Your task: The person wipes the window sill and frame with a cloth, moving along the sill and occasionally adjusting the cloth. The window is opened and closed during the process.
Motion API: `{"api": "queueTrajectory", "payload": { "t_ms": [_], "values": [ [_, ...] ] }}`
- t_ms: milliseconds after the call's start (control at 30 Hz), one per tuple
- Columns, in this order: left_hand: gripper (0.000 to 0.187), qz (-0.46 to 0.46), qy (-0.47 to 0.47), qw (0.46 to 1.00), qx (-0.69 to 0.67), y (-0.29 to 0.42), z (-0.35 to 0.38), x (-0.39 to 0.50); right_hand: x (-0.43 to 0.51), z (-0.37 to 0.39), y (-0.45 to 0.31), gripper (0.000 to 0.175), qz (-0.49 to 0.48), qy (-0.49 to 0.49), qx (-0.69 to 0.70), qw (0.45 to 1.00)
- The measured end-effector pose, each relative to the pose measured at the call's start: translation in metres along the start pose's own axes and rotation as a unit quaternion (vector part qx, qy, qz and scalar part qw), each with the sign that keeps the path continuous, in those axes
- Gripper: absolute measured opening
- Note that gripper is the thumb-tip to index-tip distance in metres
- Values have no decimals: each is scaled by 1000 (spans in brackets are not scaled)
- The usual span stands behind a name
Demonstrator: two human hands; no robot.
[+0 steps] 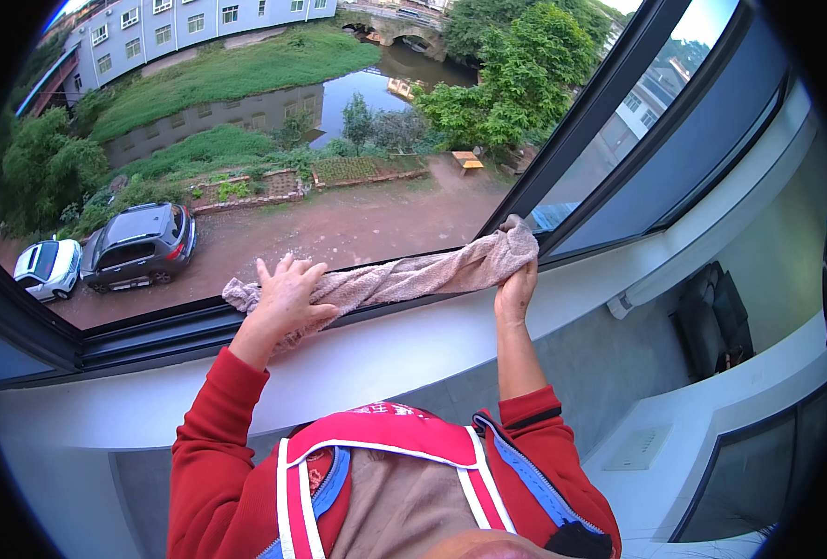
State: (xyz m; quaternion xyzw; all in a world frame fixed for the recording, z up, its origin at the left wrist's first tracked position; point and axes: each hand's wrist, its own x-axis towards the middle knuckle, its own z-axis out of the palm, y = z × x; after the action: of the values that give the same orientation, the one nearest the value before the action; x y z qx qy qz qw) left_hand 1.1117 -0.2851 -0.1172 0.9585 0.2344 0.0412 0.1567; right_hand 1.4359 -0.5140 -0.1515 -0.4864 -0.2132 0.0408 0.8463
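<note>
A twisted, damp-looking pinkish-grey towel stretches along the dark window frame's lower rail. My left hand lies over its left part, fingers spread and thumb out to the side. The towel's left end pokes out past that hand, and a loose fold hangs below it. At the other end, my right hand grips the bunched cloth from underneath, close to the upright edge of the sliding sash. Part of the right hand's fingers is hidden by the towel.
A white windowsill runs between my body and the frame. Beyond the open window is a drop to a dirt yard with a dark SUV and a white car. Indoors at right stands a dark chair.
</note>
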Motion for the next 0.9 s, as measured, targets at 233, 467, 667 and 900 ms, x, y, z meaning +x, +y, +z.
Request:
{"api": "queueTrajectory", "payload": {
  "t_ms": [233,467,667,900],
  "values": [
    [39,73,184,979,-39,5,43,-10,45,15,-69,60,-104,-6,34,994],
    [30,132,174,972,-83,21,52,6,58,64,-76,70,-374,-102,-303,871],
    [40,132,174,973,-72,54,58,19,80,46,-84,55,-508,-33,-588,628],
    [39,133,198,967,-85,67,58,9,74,9,-65,46,-452,-34,-649,611]
  ]
}}
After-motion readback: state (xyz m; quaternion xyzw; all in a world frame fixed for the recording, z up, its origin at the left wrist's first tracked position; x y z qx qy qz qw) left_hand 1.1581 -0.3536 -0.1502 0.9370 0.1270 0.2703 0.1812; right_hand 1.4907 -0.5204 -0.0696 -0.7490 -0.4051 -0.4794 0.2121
